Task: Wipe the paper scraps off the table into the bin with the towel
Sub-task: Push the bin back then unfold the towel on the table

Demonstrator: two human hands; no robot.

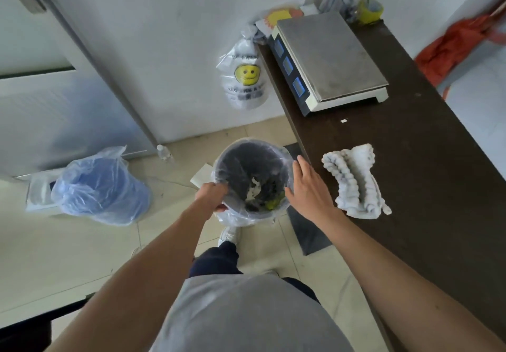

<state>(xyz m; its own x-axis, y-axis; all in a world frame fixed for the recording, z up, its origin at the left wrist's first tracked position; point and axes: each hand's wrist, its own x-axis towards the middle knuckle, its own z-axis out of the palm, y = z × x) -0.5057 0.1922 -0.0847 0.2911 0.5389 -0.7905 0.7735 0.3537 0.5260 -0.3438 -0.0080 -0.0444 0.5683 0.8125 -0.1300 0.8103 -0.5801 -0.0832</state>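
Observation:
A round bin [247, 160] lined with a clear plastic bag is held beside the left edge of the dark brown table [427, 176]. White paper scraps [253, 190] lie inside it. My left hand [212, 194] grips the bin's near-left rim. My right hand [308, 187] rests flat with spread fingers against the bin's right rim, at the table edge. A crumpled white towel [356, 181] lies on the table just right of my right hand, untouched. One small white scrap [343, 120] sits on the table near the scale.
A metal-topped weighing scale [328, 58] stands on the far part of the table, with a tape roll [369, 10] behind it. A smiley plastic bag [245, 77] hangs off the table corner. On the floor at left sits a blue water jug in plastic [101, 187].

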